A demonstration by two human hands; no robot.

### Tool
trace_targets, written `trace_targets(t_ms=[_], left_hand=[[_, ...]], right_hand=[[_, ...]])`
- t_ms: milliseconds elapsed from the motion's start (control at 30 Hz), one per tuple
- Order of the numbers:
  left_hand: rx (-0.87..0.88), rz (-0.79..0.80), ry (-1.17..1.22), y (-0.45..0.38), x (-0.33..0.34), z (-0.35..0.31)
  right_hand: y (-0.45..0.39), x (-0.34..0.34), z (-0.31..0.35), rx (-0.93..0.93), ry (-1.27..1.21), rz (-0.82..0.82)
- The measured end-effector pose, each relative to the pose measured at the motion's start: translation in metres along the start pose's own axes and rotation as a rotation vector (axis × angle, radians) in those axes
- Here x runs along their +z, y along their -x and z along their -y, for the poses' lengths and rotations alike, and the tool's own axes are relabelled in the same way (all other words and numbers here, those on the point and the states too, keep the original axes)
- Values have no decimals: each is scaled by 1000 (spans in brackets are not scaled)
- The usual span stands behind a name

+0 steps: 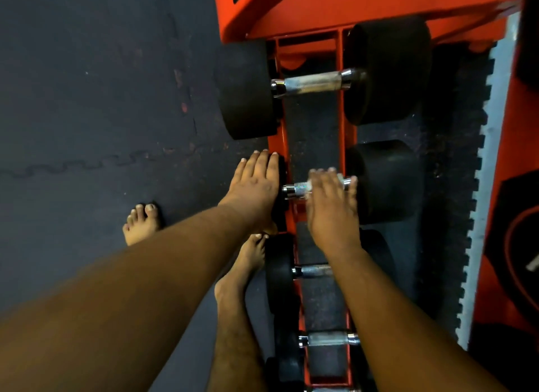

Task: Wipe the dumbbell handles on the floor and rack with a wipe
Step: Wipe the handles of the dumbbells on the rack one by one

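Note:
Several black dumbbells lie across an orange rack, seen from above. My left hand rests flat, fingers together, on the left head of the second dumbbell. My right hand lies palm down over that dumbbell's chrome handle, fingers stretched across it. No wipe shows; the palm hides whatever is under it. The largest dumbbell's handle is bare above. A third handle and a fourth handle lie below, partly under my right forearm.
My bare feet stand on the dark rubber floor, one foot right against the rack's left side. Black weight plates lie on orange at the far right, beyond a toothed mat edge.

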State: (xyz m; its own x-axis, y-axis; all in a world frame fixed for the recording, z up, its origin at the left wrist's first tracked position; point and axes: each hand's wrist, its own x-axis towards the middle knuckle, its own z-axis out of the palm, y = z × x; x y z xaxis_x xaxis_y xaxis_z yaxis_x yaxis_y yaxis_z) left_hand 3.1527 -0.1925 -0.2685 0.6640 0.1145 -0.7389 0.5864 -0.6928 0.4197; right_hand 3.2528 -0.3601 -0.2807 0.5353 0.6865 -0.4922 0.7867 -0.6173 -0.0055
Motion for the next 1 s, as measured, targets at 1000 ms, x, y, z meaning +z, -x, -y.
trace_targets(t_ms=[1000], left_hand=[[10,-34,15,-1,1,5]], right_hand=[[-6,-9,-2,-22,299,85]])
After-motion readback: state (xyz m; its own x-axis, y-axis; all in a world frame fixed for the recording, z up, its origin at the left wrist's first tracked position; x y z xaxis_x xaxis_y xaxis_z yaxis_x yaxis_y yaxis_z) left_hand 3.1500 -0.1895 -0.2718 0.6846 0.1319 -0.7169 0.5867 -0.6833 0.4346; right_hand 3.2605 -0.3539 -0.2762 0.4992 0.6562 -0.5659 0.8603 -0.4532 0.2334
